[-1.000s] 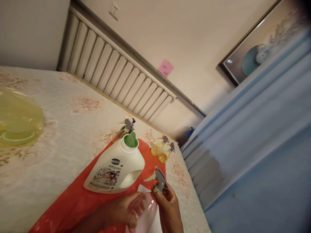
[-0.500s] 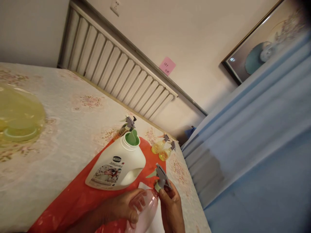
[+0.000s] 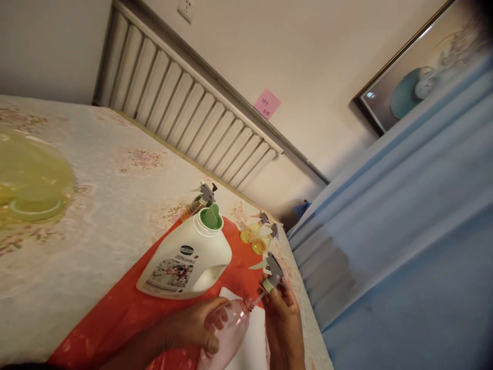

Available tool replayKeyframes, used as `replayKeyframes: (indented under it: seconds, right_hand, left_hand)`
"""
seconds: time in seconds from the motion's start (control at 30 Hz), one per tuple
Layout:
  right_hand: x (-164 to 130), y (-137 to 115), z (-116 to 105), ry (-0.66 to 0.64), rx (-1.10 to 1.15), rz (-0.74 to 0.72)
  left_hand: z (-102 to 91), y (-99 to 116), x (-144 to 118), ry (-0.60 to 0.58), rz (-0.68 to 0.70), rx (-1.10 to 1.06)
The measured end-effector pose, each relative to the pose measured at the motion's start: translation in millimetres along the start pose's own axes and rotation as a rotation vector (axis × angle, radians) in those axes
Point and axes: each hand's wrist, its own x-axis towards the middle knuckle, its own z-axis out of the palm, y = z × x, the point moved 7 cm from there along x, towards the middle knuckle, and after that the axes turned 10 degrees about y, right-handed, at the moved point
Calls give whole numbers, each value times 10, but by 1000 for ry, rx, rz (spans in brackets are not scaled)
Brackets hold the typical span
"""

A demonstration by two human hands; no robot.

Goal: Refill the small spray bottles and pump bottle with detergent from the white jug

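Observation:
My left hand [image 3: 198, 326] is wrapped around a clear pinkish spray bottle [image 3: 231, 331], which leans with its neck up and to the right. In my right hand [image 3: 284, 316] is the grey and pale green trigger sprayer head [image 3: 272, 272], gripped by its collar. The head is off the bottle's neck, and its thin tube still runs into the opening. Behind my left hand stands a large cream jug [image 3: 188, 264] with a green spout in its uncapped mouth. White paper [image 3: 252, 339] lies beneath the bottle.
A red sheet [image 3: 103, 318] covers part of the floral tablecloth [image 3: 115, 216]. Two small yellow spray bottles [image 3: 261, 244] stand at the back right; another spray bottle [image 3: 194, 204] is behind the jug. A big yellow container [image 3: 34, 174] sits at left. Blue curtain [image 3: 385, 246] hangs at right.
My right hand has moved up and to the right, lifting the sprayer head off the bottle's neck so its tube shows. My left hand stays on the bottle.

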Motion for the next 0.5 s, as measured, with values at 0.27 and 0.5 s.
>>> replayKeyframes:
  seconds: [0.27,0.5]
  right_hand:
    - [63,-260,-129,172,26,-69]
    - [63,-221,-140,121,53,-28]
  left_hand:
    - [-76,-183,16,72,-84,-37]
    - [-100,-92,-60,101,-51,35]
